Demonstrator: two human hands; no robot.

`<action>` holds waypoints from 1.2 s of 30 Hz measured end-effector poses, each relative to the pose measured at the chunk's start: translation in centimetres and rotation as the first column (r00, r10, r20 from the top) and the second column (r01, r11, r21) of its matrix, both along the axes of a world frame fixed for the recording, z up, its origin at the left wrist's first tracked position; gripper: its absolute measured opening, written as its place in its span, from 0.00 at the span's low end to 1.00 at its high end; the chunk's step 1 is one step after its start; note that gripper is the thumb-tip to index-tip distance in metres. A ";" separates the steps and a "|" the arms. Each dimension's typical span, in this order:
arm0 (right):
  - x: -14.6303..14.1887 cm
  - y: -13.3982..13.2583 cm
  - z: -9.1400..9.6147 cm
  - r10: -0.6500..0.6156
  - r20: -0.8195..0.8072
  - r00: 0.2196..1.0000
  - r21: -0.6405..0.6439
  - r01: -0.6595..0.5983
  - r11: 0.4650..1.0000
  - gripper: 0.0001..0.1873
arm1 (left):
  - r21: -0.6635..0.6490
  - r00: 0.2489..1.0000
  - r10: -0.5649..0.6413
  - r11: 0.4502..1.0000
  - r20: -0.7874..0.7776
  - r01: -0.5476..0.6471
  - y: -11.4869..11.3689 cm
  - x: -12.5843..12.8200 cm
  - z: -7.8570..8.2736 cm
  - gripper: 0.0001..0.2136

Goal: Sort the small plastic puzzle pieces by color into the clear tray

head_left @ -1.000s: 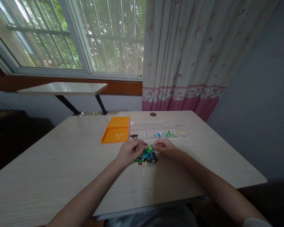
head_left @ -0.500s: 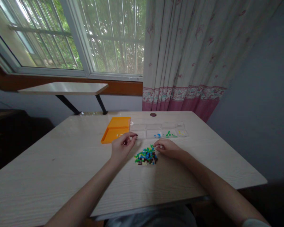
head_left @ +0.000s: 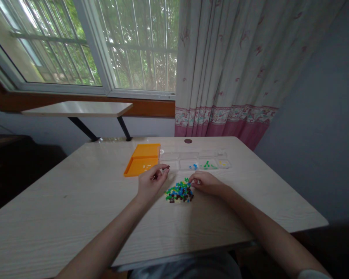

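A heap of small coloured pieces [head_left: 179, 192], blue, green, dark brown and pale, lies on the wooden table [head_left: 75, 209]. My left hand [head_left: 150, 182] hovers left of the heap with thumb and forefinger pinched, fingertips beside the dark brown pieces at the left compartment of a clear sorting tray [head_left: 196, 162]. I cannot make out what the pinch holds. My right hand [head_left: 205, 181] rests at the heap's right edge, fingers curled and pinching at a blue piece. The tray compartments hold brown, blue, green and yellow pieces.
An orange lid [head_left: 142, 159] with a few pale pieces lies left of the clear tray. A cable hole [head_left: 188, 141] sits at the table's far edge. Behind are a window, a narrow shelf [head_left: 75, 108] and a pink-hemmed curtain [head_left: 221, 69].
My left hand left the heap and moved up and left to the tray's left compartment, pinched. My right hand stayed at the heap's right edge, shifting slightly.
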State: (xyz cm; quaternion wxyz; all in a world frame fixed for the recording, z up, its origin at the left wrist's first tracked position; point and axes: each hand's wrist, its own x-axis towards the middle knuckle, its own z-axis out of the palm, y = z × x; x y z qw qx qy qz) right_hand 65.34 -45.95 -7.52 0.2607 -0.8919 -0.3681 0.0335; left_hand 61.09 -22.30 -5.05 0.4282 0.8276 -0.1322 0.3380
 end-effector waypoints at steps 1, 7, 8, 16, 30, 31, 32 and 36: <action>0.0 0.0 0.1 0.004 -0.001 1.000 -0.003 -0.004 1.000 0.09 | -0.003 1.000 -0.001 1.000 0.003 0.001 0.0 0.0 0.0 0.09; -0.2 0.0 0.4 -0.003 -0.016 1.000 -0.024 0.003 1.000 0.09 | -0.021 0.999 0.017 1.000 -0.041 -0.018 0.1 0.3 -0.3 0.10; -0.2 0.0 0.5 -0.008 -0.018 1.000 -0.026 0.008 1.000 0.09 | -0.032 0.998 0.032 0.999 -0.062 -0.034 0.2 0.6 -0.5 0.11; -0.3 0.1 0.5 -0.053 -0.017 0.998 -0.057 0.052 0.997 0.08 | 0.183 0.903 0.282 0.955 -0.323 -0.233 2.8 4.1 -2.6 0.15; -0.9 1.0 0.6 -0.089 -0.065 0.994 0.130 0.097 0.987 0.09 | 0.473 0.938 -0.164 0.829 -0.306 0.299 0.7 1.4 -1.7 0.12; -1.1 1.1 0.5 -0.077 -0.092 0.993 0.156 0.091 0.984 0.10 | 0.502 0.932 -0.206 0.797 -0.298 0.337 0.2 1.1 -1.6 0.12; -1.2 1.2 0.5 -0.062 -0.129 0.990 0.182 0.085 0.980 0.10 | 0.530 0.931 -0.229 0.772 -0.283 0.351 -0.2 0.7 -1.5 0.12; -1.6 1.5 0.1 0.005 -0.299 0.954 0.269 0.079 0.960 0.14 | 0.611 0.932 -0.270 0.704 -0.240 0.361 -1.1 0.1 -1.4 0.12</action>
